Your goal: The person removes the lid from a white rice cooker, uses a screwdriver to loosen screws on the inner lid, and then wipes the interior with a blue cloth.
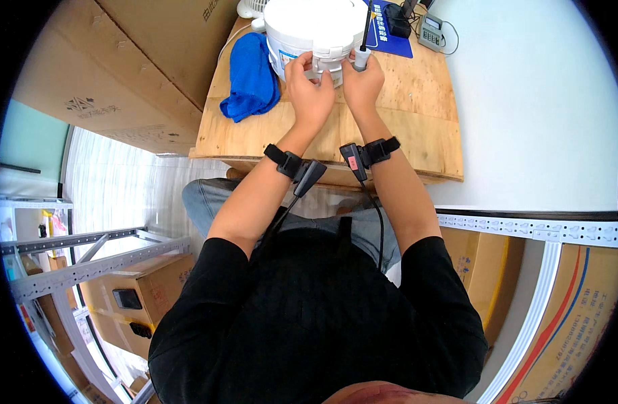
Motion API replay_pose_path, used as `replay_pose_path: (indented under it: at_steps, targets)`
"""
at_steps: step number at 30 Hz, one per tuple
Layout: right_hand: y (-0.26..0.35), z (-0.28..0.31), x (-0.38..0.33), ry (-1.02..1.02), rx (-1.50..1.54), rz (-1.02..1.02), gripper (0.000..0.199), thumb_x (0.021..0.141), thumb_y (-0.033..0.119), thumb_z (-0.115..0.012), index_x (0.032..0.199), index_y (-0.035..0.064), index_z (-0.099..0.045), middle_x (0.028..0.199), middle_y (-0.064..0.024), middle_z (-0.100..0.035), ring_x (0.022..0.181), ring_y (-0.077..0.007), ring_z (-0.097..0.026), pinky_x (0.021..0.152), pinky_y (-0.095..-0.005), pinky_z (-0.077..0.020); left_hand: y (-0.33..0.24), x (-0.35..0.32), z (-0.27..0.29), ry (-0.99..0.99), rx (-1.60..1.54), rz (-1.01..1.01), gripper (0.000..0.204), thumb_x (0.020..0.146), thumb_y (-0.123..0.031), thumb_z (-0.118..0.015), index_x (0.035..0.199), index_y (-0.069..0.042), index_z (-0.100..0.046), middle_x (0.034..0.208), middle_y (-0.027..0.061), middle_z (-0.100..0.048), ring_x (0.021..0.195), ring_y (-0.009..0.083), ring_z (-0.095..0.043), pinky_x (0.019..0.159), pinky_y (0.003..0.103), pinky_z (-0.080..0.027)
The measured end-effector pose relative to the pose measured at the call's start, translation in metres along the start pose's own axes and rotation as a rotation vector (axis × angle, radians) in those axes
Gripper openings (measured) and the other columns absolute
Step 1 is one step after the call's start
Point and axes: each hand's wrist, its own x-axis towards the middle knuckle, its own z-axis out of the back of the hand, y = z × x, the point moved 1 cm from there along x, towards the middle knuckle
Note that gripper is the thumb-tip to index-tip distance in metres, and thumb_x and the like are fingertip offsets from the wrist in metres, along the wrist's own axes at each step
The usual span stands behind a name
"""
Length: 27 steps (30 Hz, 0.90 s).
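Note:
A white round lidded appliance (309, 30) stands at the far side of the wooden table. My left hand (310, 91) is closed at its front, thumb and fingers pinching the white latch-like piece (328, 60) that juts out there. Close beside it, my right hand (364, 81) grips a screwdriver (362, 56) with a grey handle, its dark shaft pointing up and away from me. The right fingertips are near the appliance's front edge; whether they touch it I cannot tell. Black straps with small devices circle both wrists.
A blue cloth (249, 77) lies left of the appliance on the wooden table (416, 128). Behind on the right are a blue mat (396, 46), a black device (396, 20) and a grey keypad device (430, 32) with a cable. Large cardboard boxes (120, 67) stand at the left.

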Motion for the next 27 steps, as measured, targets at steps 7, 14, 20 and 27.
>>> replay_pose_path:
  at_steps: [7,14,20,27]
  targets:
    - [-0.003,0.002,0.005,0.047,-0.014,-0.011,0.021,0.074,0.005,-0.075,0.092,-0.0012,-0.066,0.088,-0.0186,-0.069,0.084,-0.0353,-0.069,0.074,-0.0403,-0.0519,0.016,0.022,-0.001,-0.065,0.104,-0.015,0.029,0.073,0.0,-0.077,0.098,0.002,-0.063,0.094,0.0118,-0.066,0.083,0.0197,-0.066,0.073,0.031,-0.055]
    - [-0.008,0.001,0.005,0.102,0.061,-0.053,0.026,0.073,0.003,-0.075,0.096,-0.0015,-0.064,0.092,-0.018,-0.068,0.087,-0.0317,-0.068,0.077,-0.0384,-0.0511,0.017,0.026,0.004,-0.019,0.087,0.002,0.026,0.072,0.0,-0.075,0.095,0.002,-0.064,0.088,0.0115,-0.068,0.077,0.0186,-0.067,0.074,0.031,-0.054]
    - [-0.007,-0.002,0.001,0.079,0.102,-0.06,0.024,0.073,0.001,-0.07,0.097,-0.0013,-0.064,0.094,-0.0169,-0.067,0.087,-0.0298,-0.067,0.078,-0.0369,-0.0506,0.018,0.022,0.003,-0.028,0.174,-0.118,0.02,0.07,0.002,-0.07,0.089,-0.002,-0.062,0.088,0.0096,-0.064,0.08,0.0214,-0.065,0.072,0.032,-0.054]
    - [-0.022,0.006,-0.004,0.166,0.056,-0.008,0.025,0.079,0.002,-0.071,0.103,0.0034,-0.067,0.085,-0.0041,-0.067,0.074,-0.0108,-0.062,0.064,-0.0272,-0.0483,0.014,0.014,0.005,-0.004,0.033,-0.13,0.019,0.073,0.007,-0.066,0.088,-0.002,-0.062,0.09,0.009,-0.064,0.084,0.0211,-0.065,0.07,0.031,-0.056]
